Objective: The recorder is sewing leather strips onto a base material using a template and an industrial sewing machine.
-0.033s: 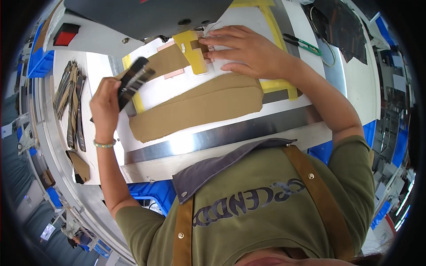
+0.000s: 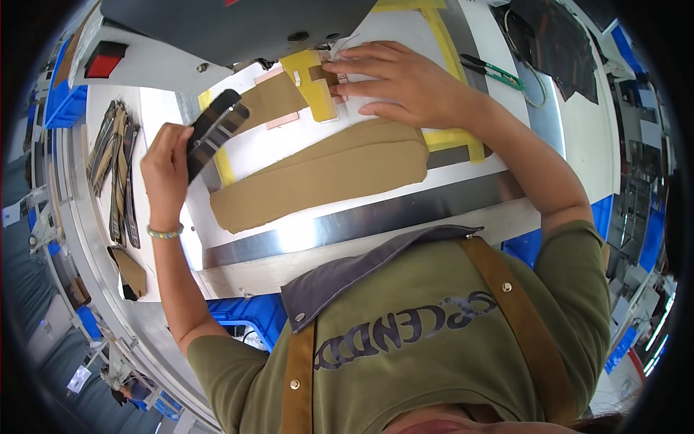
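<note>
My left hand [image 2: 166, 170] pinches a dark striped fabric piece with a zipper [image 2: 215, 132] along it, holding it tilted up at the left of the work surface. My right hand [image 2: 416, 87] is open with its fingers stretched out, the tips at a yellow flat plate [image 2: 318, 90] under the machine head. From beneath this plate a tan fabric strip [image 2: 271, 103] runs left, with pink edges showing around it. Nearer to me lies a larger folded tan fabric piece [image 2: 325, 173], which neither hand touches.
A dark machine head [image 2: 231, 29] overhangs the far side, with a red switch [image 2: 106, 61] at its left. Striped strips [image 2: 116, 170] and a small tan-black piece [image 2: 129, 273] lie at left. Green-handled snips [image 2: 499, 75] and dark sheets [image 2: 557, 47] lie at right.
My left hand has shifted slightly left and turned the zippered striped piece so that more of its face shows. My right hand stays practically in place.
</note>
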### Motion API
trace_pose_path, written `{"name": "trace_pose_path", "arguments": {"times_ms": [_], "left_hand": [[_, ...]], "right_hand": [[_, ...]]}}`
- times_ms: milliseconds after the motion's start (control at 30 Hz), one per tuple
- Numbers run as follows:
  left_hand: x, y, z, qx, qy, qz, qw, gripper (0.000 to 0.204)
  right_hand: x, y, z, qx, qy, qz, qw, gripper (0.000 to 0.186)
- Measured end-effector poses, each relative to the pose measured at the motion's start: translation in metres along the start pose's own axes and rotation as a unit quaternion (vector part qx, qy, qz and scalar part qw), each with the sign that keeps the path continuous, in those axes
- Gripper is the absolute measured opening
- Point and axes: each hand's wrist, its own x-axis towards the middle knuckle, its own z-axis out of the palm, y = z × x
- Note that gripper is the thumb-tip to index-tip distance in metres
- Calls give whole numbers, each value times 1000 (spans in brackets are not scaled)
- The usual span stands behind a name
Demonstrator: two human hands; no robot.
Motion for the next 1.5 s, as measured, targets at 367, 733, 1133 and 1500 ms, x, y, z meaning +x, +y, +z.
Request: {"name": "trace_pose_path", "arguments": {"times_ms": [367, 733, 1133, 1500], "left_hand": [[69, 53, 56, -46, -50, 114, 991, 16], [31, 88, 53, 59, 5, 302, 951, 41], [6, 102, 58, 105, -45, 204, 972, 60], [6, 97, 61, 69, -44, 207, 975, 65]], "right_hand": [[-3, 4, 1, 29, 14, -2, 999, 42], [-8, 3, 4, 23, 21, 43, 999, 48], [-5, -1, -3, 15, 49, 28, 998, 48], [-4, 0, 6, -26, 36, -3, 999, 39]]}}
